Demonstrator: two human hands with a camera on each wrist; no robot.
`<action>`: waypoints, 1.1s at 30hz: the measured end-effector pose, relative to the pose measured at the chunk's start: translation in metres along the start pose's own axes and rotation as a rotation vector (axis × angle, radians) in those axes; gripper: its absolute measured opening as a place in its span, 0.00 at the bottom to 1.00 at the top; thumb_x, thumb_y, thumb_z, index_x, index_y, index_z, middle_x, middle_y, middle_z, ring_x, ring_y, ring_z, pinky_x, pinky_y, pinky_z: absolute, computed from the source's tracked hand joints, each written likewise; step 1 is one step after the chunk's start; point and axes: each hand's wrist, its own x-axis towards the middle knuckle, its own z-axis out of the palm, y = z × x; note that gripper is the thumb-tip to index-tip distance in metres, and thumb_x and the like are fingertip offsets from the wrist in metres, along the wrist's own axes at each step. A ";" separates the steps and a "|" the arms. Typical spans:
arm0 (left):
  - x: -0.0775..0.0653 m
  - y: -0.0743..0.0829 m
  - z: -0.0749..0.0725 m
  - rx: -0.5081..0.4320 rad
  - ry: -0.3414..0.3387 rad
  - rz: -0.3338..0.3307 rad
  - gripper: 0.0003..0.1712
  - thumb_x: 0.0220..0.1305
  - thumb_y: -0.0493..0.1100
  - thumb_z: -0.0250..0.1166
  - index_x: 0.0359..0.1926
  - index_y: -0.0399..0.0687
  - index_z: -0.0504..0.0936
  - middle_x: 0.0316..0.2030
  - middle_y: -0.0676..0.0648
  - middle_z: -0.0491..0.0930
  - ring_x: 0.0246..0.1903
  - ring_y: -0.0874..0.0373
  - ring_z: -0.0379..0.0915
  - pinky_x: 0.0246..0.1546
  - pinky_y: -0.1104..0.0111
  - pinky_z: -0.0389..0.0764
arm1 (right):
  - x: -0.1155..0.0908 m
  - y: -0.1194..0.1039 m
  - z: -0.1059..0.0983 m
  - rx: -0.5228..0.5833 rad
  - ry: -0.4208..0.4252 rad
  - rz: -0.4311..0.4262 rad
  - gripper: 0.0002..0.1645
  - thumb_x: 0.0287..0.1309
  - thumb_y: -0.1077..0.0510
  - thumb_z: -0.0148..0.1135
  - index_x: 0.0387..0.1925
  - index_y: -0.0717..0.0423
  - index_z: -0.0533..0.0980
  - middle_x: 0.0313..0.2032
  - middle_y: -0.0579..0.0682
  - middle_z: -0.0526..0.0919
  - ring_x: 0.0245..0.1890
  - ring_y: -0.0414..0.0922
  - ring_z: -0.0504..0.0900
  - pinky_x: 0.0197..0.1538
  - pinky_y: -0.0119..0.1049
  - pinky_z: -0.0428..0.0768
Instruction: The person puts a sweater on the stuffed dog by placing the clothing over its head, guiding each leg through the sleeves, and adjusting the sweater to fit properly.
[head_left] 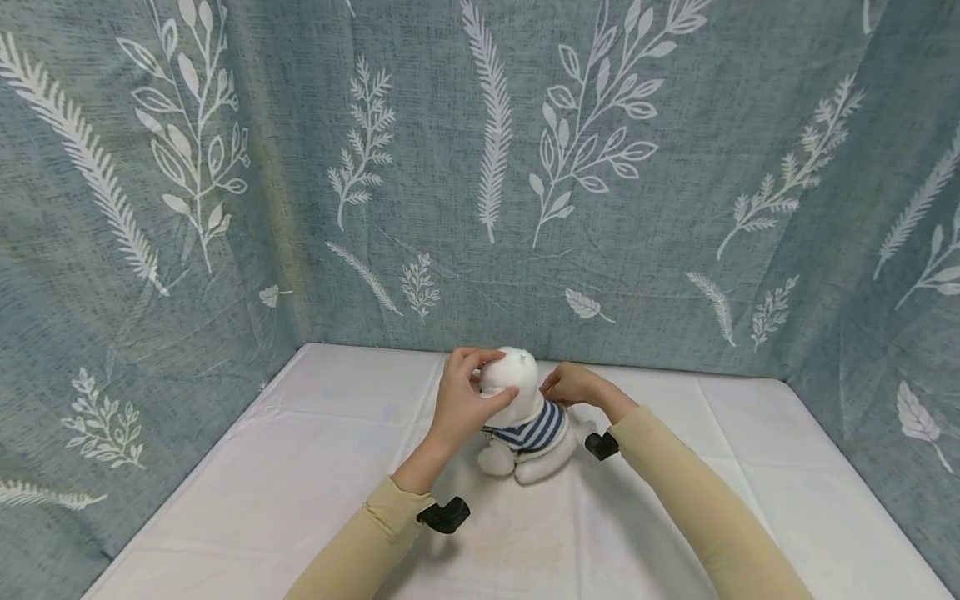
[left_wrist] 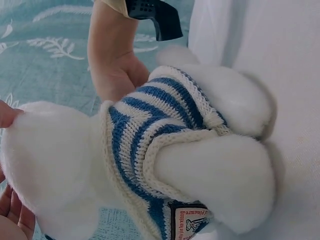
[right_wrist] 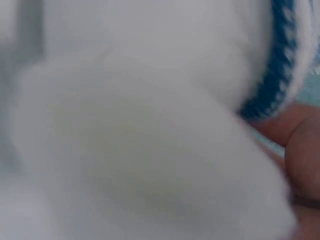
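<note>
A white plush toy (head_left: 543, 467) sits on the table, wearing a blue-and-white striped knitted vest (head_left: 542, 427). My left hand (head_left: 461, 402) grips its round head (head_left: 513, 372) between thumb and fingers. At the toy's back, my right hand (head_left: 576, 385) has its fingers curled at the vest's edge. Up close in the right wrist view, the fingers (right_wrist: 287, 125) lie against the blue hem (right_wrist: 275, 97), their tips hidden. A sewn label (left_wrist: 187, 222) shows on the vest in the left wrist view. The toy's face is turned away from the head view.
The toy stands on a white-covered table (head_left: 360, 467), close to its back edge. Behind and on both sides hangs a blue-green curtain (head_left: 435, 167) with white leaf prints. A black wrist mount (head_left: 444, 515) juts out below the left sleeve, and another (head_left: 602, 445) beside the right sleeve.
</note>
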 end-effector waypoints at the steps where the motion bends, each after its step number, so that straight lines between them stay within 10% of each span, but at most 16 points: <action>1: 0.000 0.000 0.000 0.001 0.001 0.001 0.25 0.47 0.41 0.75 0.49 0.47 0.80 0.46 0.44 0.70 0.43 0.53 0.66 0.39 0.63 0.74 | 0.001 0.002 0.002 0.005 0.037 0.023 0.13 0.60 0.63 0.58 0.45 0.66 0.81 0.39 0.56 0.84 0.26 0.37 0.76 0.31 0.28 0.76; 8: 0.000 0.003 0.001 0.007 0.003 0.003 0.24 0.47 0.41 0.75 0.48 0.46 0.80 0.45 0.43 0.70 0.43 0.52 0.66 0.40 0.61 0.74 | 0.007 0.008 0.012 -0.007 0.202 0.210 0.08 0.54 0.61 0.65 0.30 0.64 0.81 0.25 0.50 0.77 0.20 0.39 0.72 0.23 0.27 0.75; 21: 0.002 0.010 -0.010 -0.080 -0.035 -0.077 0.21 0.56 0.43 0.71 0.51 0.47 0.80 0.48 0.42 0.73 0.45 0.50 0.67 0.45 0.58 0.72 | -0.036 -0.008 0.018 0.027 0.405 -0.016 0.11 0.57 0.53 0.64 0.40 0.55 0.80 0.39 0.54 0.84 0.36 0.47 0.81 0.36 0.38 0.79; 28: 0.025 -0.037 -0.019 -0.166 -0.008 -0.218 0.21 0.65 0.54 0.61 0.52 0.48 0.80 0.49 0.47 0.78 0.46 0.54 0.70 0.47 0.61 0.70 | -0.092 -0.031 0.034 0.088 0.464 -0.089 0.14 0.59 0.49 0.63 0.37 0.55 0.76 0.34 0.51 0.81 0.31 0.43 0.79 0.32 0.35 0.78; 33: 0.037 -0.058 -0.020 -0.275 -0.135 -0.386 0.23 0.66 0.56 0.58 0.54 0.47 0.79 0.54 0.46 0.78 0.54 0.50 0.70 0.52 0.57 0.71 | -0.113 -0.044 0.055 0.180 0.375 -0.147 0.15 0.59 0.47 0.64 0.38 0.53 0.76 0.33 0.47 0.83 0.28 0.42 0.82 0.32 0.36 0.82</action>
